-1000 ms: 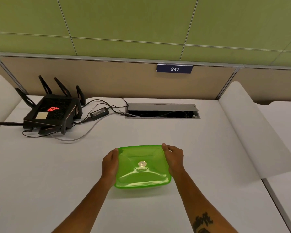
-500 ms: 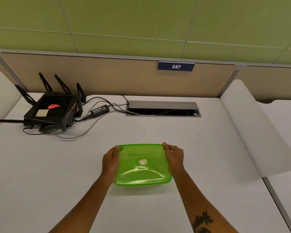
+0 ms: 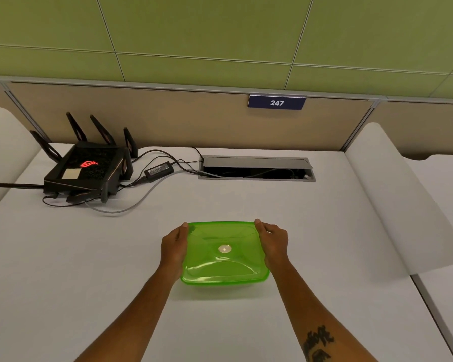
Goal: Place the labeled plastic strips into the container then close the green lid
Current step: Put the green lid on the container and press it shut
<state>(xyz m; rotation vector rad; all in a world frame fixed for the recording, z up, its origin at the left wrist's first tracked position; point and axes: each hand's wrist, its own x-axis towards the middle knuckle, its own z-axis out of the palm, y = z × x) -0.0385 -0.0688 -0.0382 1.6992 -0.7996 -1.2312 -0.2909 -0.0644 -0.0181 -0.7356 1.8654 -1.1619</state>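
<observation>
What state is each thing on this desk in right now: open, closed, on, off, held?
Green lid: on the container, covering its top; whether it is snapped tight cannot be told.
Left hand: holds the lid's left edge.
Right hand: holds the lid's right edge.
Router: red logo lit, cables plugged in.
Cable hatch: flap raised, open.

Both hands on the green lid

The left hand (image 3: pixel 173 246) and right hand (image 3: pixel 273 241) hold opposite sides of the green lid (image 3: pixel 224 253) on the desk (image 3: pixel 311 231).
</observation>
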